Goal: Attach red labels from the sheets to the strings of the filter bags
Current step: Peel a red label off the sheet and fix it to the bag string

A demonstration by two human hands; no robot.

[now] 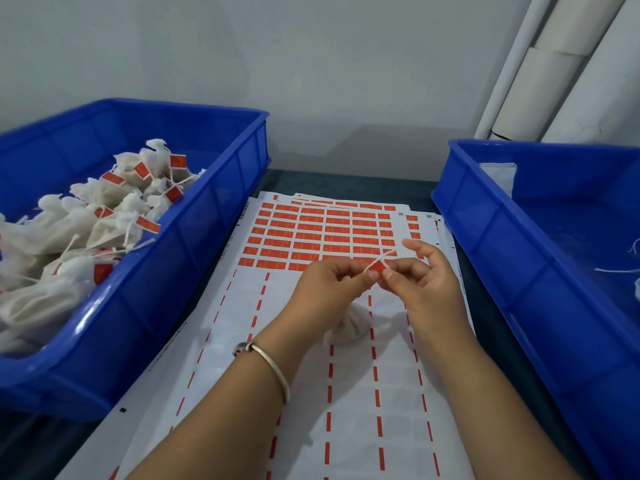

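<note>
Both hands meet above the label sheet. My left hand and my right hand pinch a small red label folded around a white string that sticks up and to the right. Under the hands a white filter bag lies on the sheet, partly hidden by the wrists. Rows of red labels fill the far half of the sheet; the near half shows only peeled backing with red dashes.
A blue bin on the left holds several white filter bags with red labels. A second blue bin on the right holds a few bags and loose strings. White tubes lean on the wall behind it.
</note>
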